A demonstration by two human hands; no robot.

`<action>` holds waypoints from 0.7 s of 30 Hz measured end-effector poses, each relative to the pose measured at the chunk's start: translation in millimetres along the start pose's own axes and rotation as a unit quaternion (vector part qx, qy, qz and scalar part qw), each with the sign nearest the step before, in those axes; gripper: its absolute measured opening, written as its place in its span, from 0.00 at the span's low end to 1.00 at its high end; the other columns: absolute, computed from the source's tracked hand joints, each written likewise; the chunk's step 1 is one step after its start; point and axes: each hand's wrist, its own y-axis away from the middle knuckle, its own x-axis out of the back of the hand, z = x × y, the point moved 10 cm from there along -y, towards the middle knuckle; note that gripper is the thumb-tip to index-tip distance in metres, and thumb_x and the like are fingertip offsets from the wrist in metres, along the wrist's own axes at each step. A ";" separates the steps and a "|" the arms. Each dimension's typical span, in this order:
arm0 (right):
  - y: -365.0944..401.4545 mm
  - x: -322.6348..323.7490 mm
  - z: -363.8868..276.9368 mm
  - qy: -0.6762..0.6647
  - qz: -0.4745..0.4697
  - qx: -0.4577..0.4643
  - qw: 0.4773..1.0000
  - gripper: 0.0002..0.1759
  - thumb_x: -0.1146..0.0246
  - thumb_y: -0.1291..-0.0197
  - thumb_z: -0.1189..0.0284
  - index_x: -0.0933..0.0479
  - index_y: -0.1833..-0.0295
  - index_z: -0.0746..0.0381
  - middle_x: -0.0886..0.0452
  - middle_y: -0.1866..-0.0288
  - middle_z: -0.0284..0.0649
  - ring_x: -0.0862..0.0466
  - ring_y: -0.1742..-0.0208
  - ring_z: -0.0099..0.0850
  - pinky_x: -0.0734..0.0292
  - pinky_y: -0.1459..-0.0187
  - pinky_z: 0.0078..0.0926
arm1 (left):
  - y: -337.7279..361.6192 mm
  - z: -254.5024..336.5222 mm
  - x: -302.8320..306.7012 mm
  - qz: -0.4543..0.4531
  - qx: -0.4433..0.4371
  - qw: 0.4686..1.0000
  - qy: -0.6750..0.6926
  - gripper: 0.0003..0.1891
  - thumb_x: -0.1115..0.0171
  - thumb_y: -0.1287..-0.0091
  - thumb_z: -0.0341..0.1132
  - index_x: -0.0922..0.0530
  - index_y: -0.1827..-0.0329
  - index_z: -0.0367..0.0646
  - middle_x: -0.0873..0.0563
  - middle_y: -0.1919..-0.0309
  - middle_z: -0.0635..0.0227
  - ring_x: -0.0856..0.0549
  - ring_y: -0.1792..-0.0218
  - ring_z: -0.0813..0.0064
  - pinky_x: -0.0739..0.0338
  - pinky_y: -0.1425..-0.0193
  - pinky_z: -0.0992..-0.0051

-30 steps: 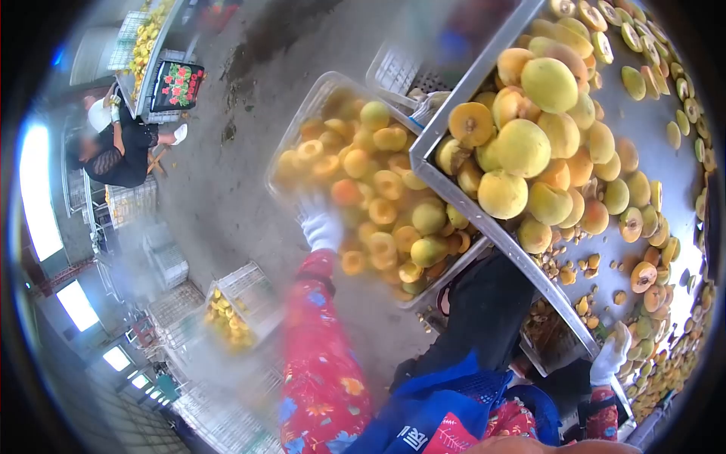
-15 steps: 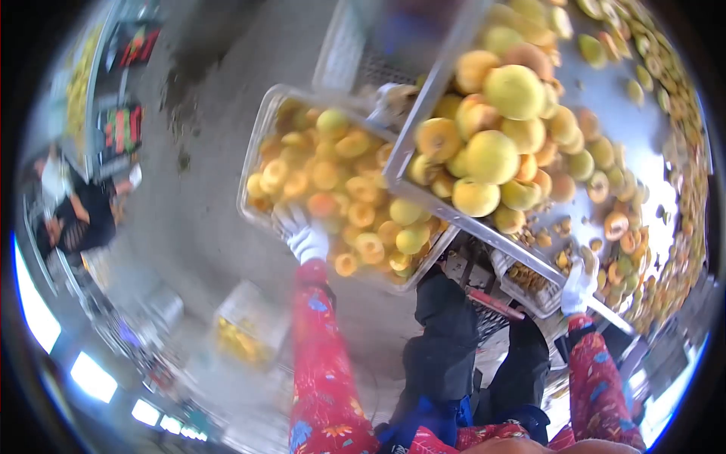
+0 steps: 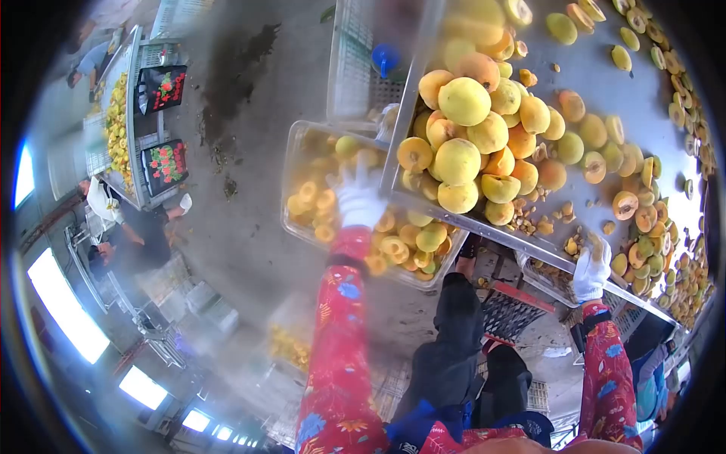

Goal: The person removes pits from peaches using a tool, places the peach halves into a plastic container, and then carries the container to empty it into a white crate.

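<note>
My left hand [image 3: 357,197], in a white glove, is over the clear plastic crate [image 3: 293,181] of yellow peach halves, its fingers spread and somewhat blurred. It overlaps the fruit below and holds nothing visible. At the front edge of the metal table [image 3: 529,244], my right hand [image 3: 591,271], also gloved in white, has its fingers curled near small brown peach pits [image 3: 572,244]; what is in them, if anything, is hidden. Between the two hands, whole peaches [image 3: 459,161] are heaped at the table's corner. Cut halves [image 3: 625,204] lie to the right.
Another person's gloved hand [image 3: 388,121] is at the crate's far corner. Beyond stands a pale crate [image 3: 344,68] near a blue object [image 3: 385,57]. Below the table are a smaller crate [image 3: 548,281] and a red-edged dark basket [image 3: 522,310]. People [image 3: 144,234] work at the far left.
My left hand has moved right and away from the crate's near-left edge to over its fruit. My right hand stays at the table edge. The view has shifted slightly.
</note>
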 end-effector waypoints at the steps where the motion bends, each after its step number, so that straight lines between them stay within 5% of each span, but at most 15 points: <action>1: -0.5 1.6 0.1 0.000 0.000 -0.002 1.000 0.22 0.42 0.36 0.79 0.25 0.36 0.63 0.21 0.41 0.54 0.22 0.39 0.55 0.27 0.36 0.49 | -5.9 -5.0 -1.4 -0.013 0.006 1.000 0.002 0.38 0.35 0.38 0.58 0.31 0.23 0.67 0.44 0.18 0.55 0.36 0.23 0.45 0.50 0.22 0.28; 5: -2.3 5.7 -6.8 0.013 0.001 0.013 1.000 0.20 0.42 0.35 0.78 0.25 0.37 0.63 0.21 0.42 0.54 0.22 0.39 0.55 0.28 0.35 0.49 | -28.5 -39.8 -8.2 -0.040 0.126 0.989 0.071 0.16 0.38 0.34 0.47 0.17 0.46 0.56 0.32 0.24 0.51 0.22 0.36 0.48 0.30 0.28 0.45; 8: -3.7 5.7 -9.0 0.006 -0.006 0.016 1.000 0.20 0.42 0.35 0.77 0.25 0.37 0.64 0.21 0.43 0.54 0.22 0.40 0.54 0.28 0.35 0.48 | -27.5 -115.7 -29.6 -0.050 0.384 0.916 0.103 0.28 0.41 0.32 0.54 0.25 0.30 0.58 0.30 0.32 0.47 0.20 0.36 0.43 0.27 0.30 0.52; 9: -4.6 6.9 -10.7 0.002 -0.010 0.014 1.000 0.20 0.42 0.35 0.77 0.25 0.37 0.64 0.21 0.43 0.54 0.22 0.40 0.54 0.28 0.36 0.48 | -30.5 -138.4 -49.5 -0.119 0.397 0.899 0.138 0.28 0.44 0.29 0.53 0.28 0.27 0.57 0.31 0.30 0.42 0.22 0.34 0.39 0.25 0.33 0.50; 15: -3.6 12.8 -14.0 0.003 0.016 0.033 0.999 0.19 0.41 0.34 0.75 0.26 0.38 0.61 0.20 0.45 0.51 0.22 0.41 0.54 0.27 0.38 0.49 | 12.3 -168.8 -35.3 0.088 0.282 0.929 0.223 0.32 0.48 0.24 0.51 0.35 0.23 0.42 0.30 0.28 0.39 0.25 0.32 0.38 0.29 0.28 0.52; 18: 1.6 17.2 -18.0 0.028 0.054 0.049 0.997 0.18 0.38 0.34 0.74 0.25 0.39 0.59 0.19 0.45 0.47 0.21 0.41 0.51 0.27 0.39 0.47 | 83.4 -146.1 -30.2 0.048 0.242 0.949 0.198 0.33 0.48 0.23 0.52 0.34 0.24 0.38 0.27 0.30 0.38 0.27 0.29 0.40 0.32 0.26 0.52; 19: 3.3 19.4 -17.9 0.054 0.073 0.041 0.995 0.18 0.37 0.35 0.73 0.24 0.39 0.58 0.19 0.45 0.46 0.21 0.41 0.50 0.26 0.39 0.47 | 110.0 -122.7 -20.8 0.050 0.168 0.940 0.292 0.34 0.48 0.23 0.53 0.34 0.24 0.37 0.26 0.30 0.39 0.28 0.29 0.39 0.32 0.26 0.52; 21: 15.4 30.6 -27.5 0.097 0.136 0.041 0.985 0.19 0.36 0.34 0.69 0.24 0.39 0.56 0.19 0.43 0.47 0.21 0.41 0.50 0.27 0.38 0.46 | 167.3 -117.0 -60.8 -0.031 0.170 0.943 0.284 0.35 0.48 0.23 0.54 0.38 0.21 0.39 0.25 0.30 0.38 0.25 0.31 0.37 0.31 0.27 0.52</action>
